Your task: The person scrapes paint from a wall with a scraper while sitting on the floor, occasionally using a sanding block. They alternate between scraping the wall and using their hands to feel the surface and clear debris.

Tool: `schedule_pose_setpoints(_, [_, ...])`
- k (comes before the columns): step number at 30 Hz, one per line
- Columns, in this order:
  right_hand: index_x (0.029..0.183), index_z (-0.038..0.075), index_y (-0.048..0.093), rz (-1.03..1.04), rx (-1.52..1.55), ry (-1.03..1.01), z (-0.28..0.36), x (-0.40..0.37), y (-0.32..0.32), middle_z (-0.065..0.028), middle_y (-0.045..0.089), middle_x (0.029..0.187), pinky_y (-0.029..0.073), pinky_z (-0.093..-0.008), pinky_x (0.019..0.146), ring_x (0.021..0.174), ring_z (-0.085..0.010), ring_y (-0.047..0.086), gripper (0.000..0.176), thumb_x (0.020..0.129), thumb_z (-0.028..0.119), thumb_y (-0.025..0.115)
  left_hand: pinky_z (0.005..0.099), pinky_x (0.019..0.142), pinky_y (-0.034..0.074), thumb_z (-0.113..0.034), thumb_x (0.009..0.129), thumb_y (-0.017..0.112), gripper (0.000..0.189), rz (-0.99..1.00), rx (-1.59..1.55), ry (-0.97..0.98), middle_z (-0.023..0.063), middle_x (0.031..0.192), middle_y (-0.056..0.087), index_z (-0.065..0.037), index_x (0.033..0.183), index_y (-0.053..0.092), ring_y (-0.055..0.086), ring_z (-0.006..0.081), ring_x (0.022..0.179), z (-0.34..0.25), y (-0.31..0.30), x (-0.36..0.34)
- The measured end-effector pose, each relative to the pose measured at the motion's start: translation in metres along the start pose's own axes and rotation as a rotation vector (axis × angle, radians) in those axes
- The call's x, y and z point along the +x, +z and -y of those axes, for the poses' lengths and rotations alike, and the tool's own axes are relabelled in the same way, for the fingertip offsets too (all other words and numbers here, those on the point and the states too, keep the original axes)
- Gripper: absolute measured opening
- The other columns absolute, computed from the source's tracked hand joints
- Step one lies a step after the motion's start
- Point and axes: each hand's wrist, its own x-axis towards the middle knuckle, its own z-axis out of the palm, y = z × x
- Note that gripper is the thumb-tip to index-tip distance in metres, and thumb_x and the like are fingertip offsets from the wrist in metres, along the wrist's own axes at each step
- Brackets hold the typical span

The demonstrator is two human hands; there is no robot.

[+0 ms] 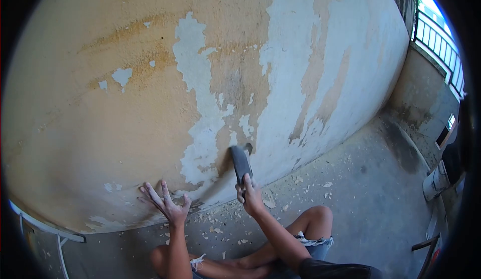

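Observation:
My right hand [249,196] is closed round the handle of a dark, flat scraper [241,164]. Its broad end meets the lower part of the wall [145,154], among ragged pale paint patches [203,138] and bare tan plaster. To the left, my left hand [169,205] rests near the bottom of the wall with its fingers spread, holding nothing. The fingertips appear to touch the surface.
Paint flakes [270,199] litter the concrete floor [361,194] around my crossed legs. A white bucket [435,183] stands at the right, below a low side wall [418,88] with a metal railing [438,41]. A pale metal frame [47,222] is at lower left.

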Motion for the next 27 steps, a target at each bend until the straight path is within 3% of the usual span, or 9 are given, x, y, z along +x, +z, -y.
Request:
schedule_pose_setpoints(3, [0.086,0.010,0.047,0.013,0.005,-0.011,0.009,0.006,0.002,0.0001,0.046,0.067,0.031,-0.0220,0.038,0.046,-0.0058,0.039,0.042,0.100,0.049,0.049,0.0706,0.111,0.002,-0.053,0.085,0.058,0.079,0.048,0.058,0.004,0.0239,0.159,0.014,-0.013,0.150,0.036,0.010,0.0484,0.146,0.001,-0.002,0.000])
schedule_pose_setpoints(5, [0.089,0.009,0.048,0.085,-0.047,-0.163,0.053,0.023,0.025,-0.0009,0.047,0.067,0.030,-0.0206,0.039,0.047,-0.0068,0.038,0.042,0.100,0.049,0.047,0.0705,0.111,0.001,-0.053,0.085,0.058,0.079,0.088,0.044,0.001,0.0240,0.159,0.013,-0.013,0.149,0.036,0.009,0.0482,0.146,-0.001,-0.006,-0.005])
schedule_pose_setpoints(8, [0.090,0.010,0.046,0.115,-0.006,-0.219,0.096,0.034,0.045,-0.0006,0.047,0.067,0.030,-0.0206,0.039,0.046,-0.0075,0.038,0.041,0.101,0.049,0.046,0.0707,0.111,0.000,-0.053,0.085,0.058,0.079,0.068,0.029,-0.011,0.0241,0.159,0.014,-0.013,0.149,0.036,0.007,0.0482,0.146,-0.001,-0.001,-0.001])
schedule_pose_setpoints(10, [0.092,0.011,0.045,0.112,0.091,-0.137,0.086,0.025,0.043,-0.0008,0.047,0.067,0.030,-0.0209,0.040,0.046,-0.0078,0.038,0.040,0.100,0.050,0.046,0.0711,0.110,0.000,-0.053,0.084,0.059,0.080,0.081,0.053,-0.010,0.0241,0.159,0.014,-0.013,0.150,0.035,0.007,0.0486,0.146,-0.001,-0.002,0.001])
schedule_pose_setpoints(13, [0.094,0.013,0.045,0.074,0.046,0.070,-0.011,0.013,-0.010,-0.0011,0.047,0.070,0.031,-0.0217,0.040,0.046,-0.0080,0.038,0.037,0.101,0.049,0.046,0.0713,0.110,0.000,-0.052,0.083,0.062,0.082,0.093,0.083,-0.002,0.0243,0.159,0.015,-0.013,0.149,0.035,0.008,0.0489,0.146,0.001,-0.002,0.000])
schedule_pose_setpoints(14, [0.105,0.012,0.049,0.035,0.059,0.101,-0.035,0.007,-0.027,-0.0007,0.050,0.076,0.033,-0.0208,0.041,0.053,-0.0065,0.043,0.035,0.101,0.047,0.048,0.0713,0.110,0.000,-0.052,0.083,0.062,0.082,0.083,0.087,-0.006,0.0243,0.159,0.015,-0.013,0.149,0.035,0.008,0.0489,0.146,0.000,-0.002,0.001])
schedule_pose_setpoints(22, [0.086,0.010,0.044,0.096,0.018,-0.188,0.071,0.040,0.017,-0.0020,0.048,0.067,0.030,-0.0217,0.037,0.043,-0.0067,0.039,0.041,0.100,0.048,0.049,0.0742,0.107,-0.003,-0.060,0.072,0.075,0.106,0.174,0.107,-0.074,0.0236,0.160,0.002,-0.019,0.154,0.023,-0.004,0.0488,0.146,0.004,0.007,-0.009])
schedule_pose_setpoints(23, [0.086,0.009,0.045,0.092,0.030,-0.204,0.075,0.042,0.016,-0.0025,0.049,0.067,0.030,-0.0219,0.037,0.043,-0.0067,0.040,0.042,0.100,0.049,0.050,0.0710,0.109,-0.003,-0.063,0.069,0.076,0.112,0.177,0.155,-0.050,0.0236,0.161,0.000,-0.014,0.155,0.021,-0.004,0.0480,0.147,0.005,0.008,-0.009])
schedule_pose_setpoints(27, [0.089,0.008,0.049,0.003,-0.044,0.035,-0.032,0.019,-0.039,-0.0025,0.051,0.067,0.030,-0.0222,0.037,0.043,-0.0068,0.042,0.043,0.098,0.049,0.052,0.0710,0.109,-0.003,-0.061,0.070,0.077,0.112,0.155,0.177,-0.010,0.0238,0.161,0.000,-0.013,0.155,0.021,-0.004,0.0482,0.147,0.007,0.012,-0.010])
